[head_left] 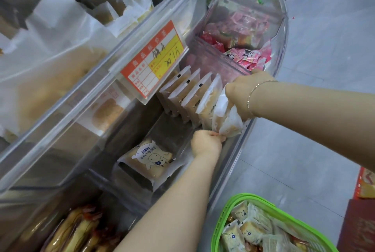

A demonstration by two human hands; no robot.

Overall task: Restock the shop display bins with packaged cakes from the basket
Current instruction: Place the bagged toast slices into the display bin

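Display bin (239, 146): a long clear bin on the lower shelf; its far part holds a row of packaged cakes, the near part is mostly bare.
Upper bin (67, 81): a clear bin above, with pale wrapped cakes inside, blurred.
Basket (223, 219): green plastic, at the lower right on the floor side, with many packaged cakes (249, 229) inside.
Candy bin (239, 34): the curved end bin, with pink and red small sweets.
Progress: I judge the task to be in the middle. One row is partly made, but much room in the display bin is open and the basket looks far from emptied.
Row of cakes (188, 97): several packs stand on edge, leaning, one against the next.
Right hand (245, 91): it grasps a few white packs (227, 119) at the near end of the row, fingers curled round them.
Left hand (207, 143): it pinches the lower corner of the same packs, fingers clenched on the wrapper.
Single pack (150, 158): it lies flat in the near part of the bin, with a cartoon cow and the word "TOAST".
Price tag (154, 58): orange and yellow, with printed Chinese characters and handwriting I cannot read surely.
Bracelet (251, 95): thin, on the right wrist.
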